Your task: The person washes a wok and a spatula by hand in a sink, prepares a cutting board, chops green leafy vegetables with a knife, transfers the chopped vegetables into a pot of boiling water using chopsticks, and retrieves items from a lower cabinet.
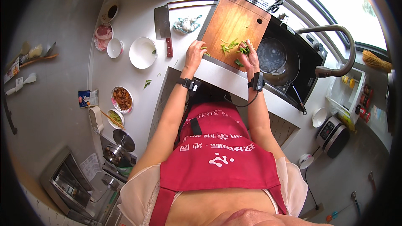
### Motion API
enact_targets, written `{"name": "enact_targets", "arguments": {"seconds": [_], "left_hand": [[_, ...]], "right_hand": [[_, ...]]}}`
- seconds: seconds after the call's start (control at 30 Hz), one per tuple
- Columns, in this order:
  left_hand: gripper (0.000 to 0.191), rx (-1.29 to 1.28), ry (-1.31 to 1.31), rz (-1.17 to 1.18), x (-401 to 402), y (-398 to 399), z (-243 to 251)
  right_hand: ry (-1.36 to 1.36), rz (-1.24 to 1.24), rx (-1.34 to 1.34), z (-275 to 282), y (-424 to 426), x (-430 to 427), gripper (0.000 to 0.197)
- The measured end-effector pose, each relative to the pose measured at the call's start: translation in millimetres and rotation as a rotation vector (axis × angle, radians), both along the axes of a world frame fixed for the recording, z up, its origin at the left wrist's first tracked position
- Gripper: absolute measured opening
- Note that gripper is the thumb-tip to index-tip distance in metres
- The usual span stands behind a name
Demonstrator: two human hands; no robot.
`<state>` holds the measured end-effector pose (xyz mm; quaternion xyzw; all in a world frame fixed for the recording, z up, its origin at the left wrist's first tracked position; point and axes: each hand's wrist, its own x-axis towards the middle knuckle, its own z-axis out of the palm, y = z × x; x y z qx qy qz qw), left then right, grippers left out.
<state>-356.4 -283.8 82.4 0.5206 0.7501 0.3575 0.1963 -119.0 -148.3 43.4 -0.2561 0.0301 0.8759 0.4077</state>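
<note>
A wooden cutting board (238, 18) lies in front of me over the sink, with chopped green vegetable pieces (228, 47) near its middle. My right hand (249, 57), palm up at the board's right edge, holds a bunch of cut greens (243, 49). At the lower left corner of the board, my left hand (194, 55) pinches a few green pieces (205, 53) between its fingertips. A cleaver (162, 23) with a red handle lies on the counter to the left, next to a crumpled cloth (186, 25). Further left stands a white bowl (143, 52) with a bit of green inside.
A wok (290, 62) sits in the black basin right of the board, below a curved faucet (340, 29). Chopsticks (191, 3) lie beyond the cleaver. Plates of raw meat (103, 36) and browned diced food (122, 99) stand at left; a knife block and scissors (276, 6) are behind the board.
</note>
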Motion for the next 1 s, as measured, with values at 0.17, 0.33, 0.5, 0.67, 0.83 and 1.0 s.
{"name": "enact_targets", "arguments": {"seconds": [0.17,0.33,0.5,0.67,0.83,1.0], "left_hand": [[0.031,-0.06,0.162,-0.12,-5.3,5.1,-2.4],[0.019,-0.091,0.191,-0.334,-15.3,10.4,-5.1],[0.01,-0.037,0.077,-0.197,-0.7,34.0,-4.6],[0.02,0.065,0.004,-0.2,31.3,64.9,-9.7],[0.032,-0.012,0.088,-0.097,78.6,72.9,-7.9],[0.027,-0.068,0.208,-0.201,100.2,67.6,-19.9]], "right_hand": [[0.002,-0.022,-0.036,1.0,-2.8,8.5,0.014],[-0.155,-0.023,-0.099,12.2,-9.5,4.0,0.013],[-0.148,-0.026,-0.085,9.3,-10.7,8.0,0.011],[-0.13,-0.055,-0.006,4.2,-8.4,12.4,0.012],[-0.221,-0.062,0.092,0.1,-10.2,26.7,0.013],[-0.282,-0.092,0.058,5.7,-15.0,27.9,0.018]]}}
